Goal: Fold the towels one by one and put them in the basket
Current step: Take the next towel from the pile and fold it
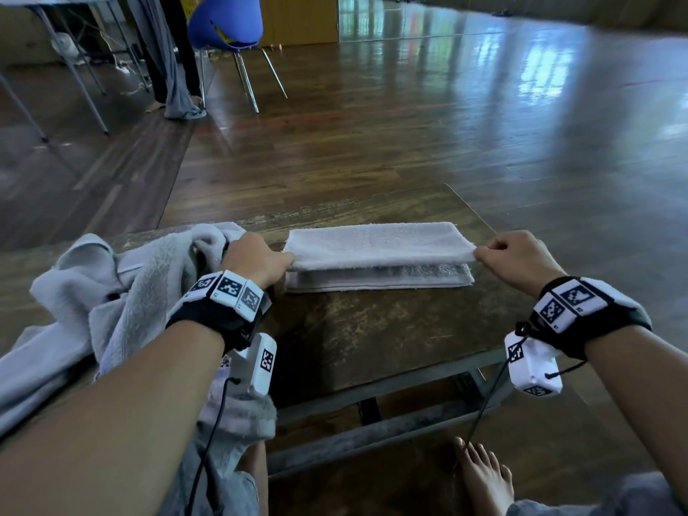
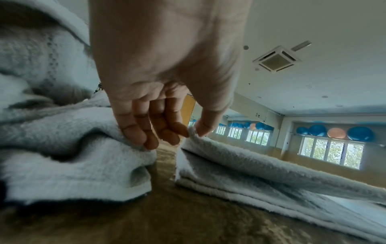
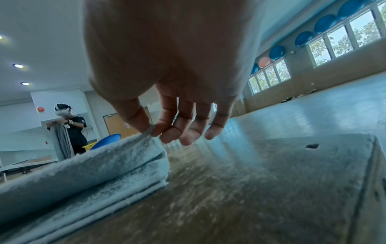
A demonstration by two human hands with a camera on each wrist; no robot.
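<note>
A pale grey towel (image 1: 376, 245) lies folded lengthwise on the dark wooden table (image 1: 372, 329), its upper layer raised off the lower one. My left hand (image 1: 257, 256) pinches the left corner of that upper layer (image 2: 193, 132) between thumb and fingers. My right hand (image 1: 517, 258) pinches the right corner (image 3: 150, 129) the same way. The towel (image 3: 83, 165) shows several stacked layers in both wrist views. No basket is in view.
A heap of unfolded grey towels (image 1: 111, 292) lies at the table's left, against my left hand and spilling over my lap. A blue chair (image 1: 223, 27) and table legs stand on the wooden floor behind. Another person (image 3: 71, 125) holds a towel far off.
</note>
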